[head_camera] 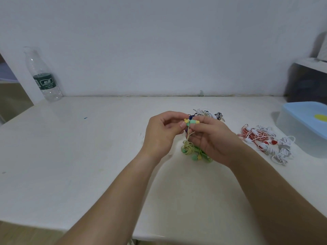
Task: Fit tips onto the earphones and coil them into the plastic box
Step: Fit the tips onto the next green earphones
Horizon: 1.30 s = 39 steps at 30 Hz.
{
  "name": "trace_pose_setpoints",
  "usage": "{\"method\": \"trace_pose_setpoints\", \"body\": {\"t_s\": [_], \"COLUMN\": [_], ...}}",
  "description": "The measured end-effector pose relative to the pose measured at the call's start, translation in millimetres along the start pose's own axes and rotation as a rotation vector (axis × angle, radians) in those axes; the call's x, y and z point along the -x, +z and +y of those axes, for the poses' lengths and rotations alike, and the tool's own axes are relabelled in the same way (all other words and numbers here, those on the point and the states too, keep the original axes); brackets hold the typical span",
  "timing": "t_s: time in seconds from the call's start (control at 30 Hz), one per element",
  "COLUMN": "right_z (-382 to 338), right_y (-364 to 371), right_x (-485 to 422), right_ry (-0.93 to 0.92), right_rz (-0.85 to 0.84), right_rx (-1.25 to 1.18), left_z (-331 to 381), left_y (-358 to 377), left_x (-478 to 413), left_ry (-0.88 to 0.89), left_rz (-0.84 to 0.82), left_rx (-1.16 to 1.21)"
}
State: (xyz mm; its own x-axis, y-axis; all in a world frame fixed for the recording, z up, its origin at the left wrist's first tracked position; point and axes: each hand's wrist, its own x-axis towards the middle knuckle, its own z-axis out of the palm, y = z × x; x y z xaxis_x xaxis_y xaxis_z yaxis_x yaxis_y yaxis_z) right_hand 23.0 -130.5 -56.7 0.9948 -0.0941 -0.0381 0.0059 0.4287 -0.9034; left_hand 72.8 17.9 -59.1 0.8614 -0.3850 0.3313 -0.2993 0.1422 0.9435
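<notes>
White counter (88, 147) against a pale wall. Mint-green earbud (192, 122) held above it: left hand (162, 133) pinches its yellow end, right hand (212, 138) grips the body. Skewed pressure could make the small piece slip into the tangled cable (190, 149) below. The blue-lidded plastic box (304, 126) stands well apart.

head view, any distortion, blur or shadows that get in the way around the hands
Head view: wide-angle distortion tilts the bottle at left; light is soft and even, with faint shadows on the table below the left hand and right hand; the earbud they pinch is small and slightly soft; the plastic box is cropped at the right edge.
</notes>
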Motion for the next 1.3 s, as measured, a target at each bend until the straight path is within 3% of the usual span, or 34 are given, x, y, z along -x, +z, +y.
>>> {"method": "trace_pose_setpoints", "body": {"t_s": [0.13, 0.37, 0.6, 0.9, 1.3], "right_z": [-2.5, -1.9, -1.9, -3.3, -5.1], "right_y": [-3.5, -3.7, -2.7, -6.9, -5.7], "right_x": [-0.4, 5.7, 5.9, 5.0, 6.3], "right_ry": [0.026, -0.024, 0.001, -0.032, -0.029], "right_rz": [0.054, 0.036, 0.068, 0.083, 0.053], "right_rx": [-0.086, 0.087, 0.041, 0.074, 0.106], "left_z": [-0.4, -3.1, -0.5, -0.8, -0.7], "left_y": [0.8, 0.5, 1.1, -2.4, -2.8], "left_x": [-0.3, -0.3, 4.1, 2.9, 4.0], "left_ry": [0.039, 0.069, -0.039, -0.336, -0.324], "left_rz": [0.015, 0.019, 0.029, 0.004, 0.021], "left_rx": [-0.081, -0.178, -0.005, 0.476, 0.398]}}
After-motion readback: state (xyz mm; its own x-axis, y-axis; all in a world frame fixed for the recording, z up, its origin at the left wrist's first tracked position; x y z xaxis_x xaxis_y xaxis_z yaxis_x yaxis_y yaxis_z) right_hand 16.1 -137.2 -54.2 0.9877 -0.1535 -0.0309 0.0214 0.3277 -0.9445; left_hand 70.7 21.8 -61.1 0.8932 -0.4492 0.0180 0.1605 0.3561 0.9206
